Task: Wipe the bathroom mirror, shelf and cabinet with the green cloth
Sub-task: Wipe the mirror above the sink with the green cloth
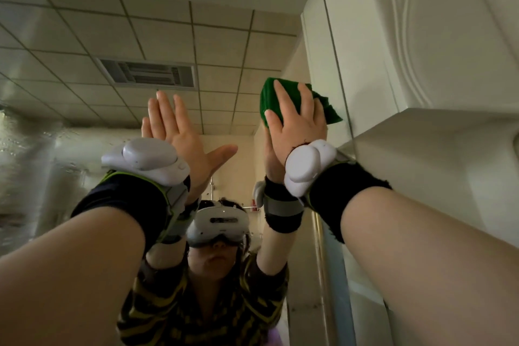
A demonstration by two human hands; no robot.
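Overhead, right hand (298, 126), grip wide, presses fuzzy green cloth (269, 97) onto glossy mirror (70, 64).

Dim bathroom, seen from below.
Gridded panel ceiling (168, 22) fills upper left, slatted vent (146, 74) set in it; white wall (438, 36) at upper right.

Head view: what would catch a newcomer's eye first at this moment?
The green cloth stands out most, pressed against the mirror by the right hand near the glass's right edge, beside the white cabinet. The left hand lies open and flat on the glass at centre. Below, between the raised arms, the mirror shows the person's reflection wearing a white headset.
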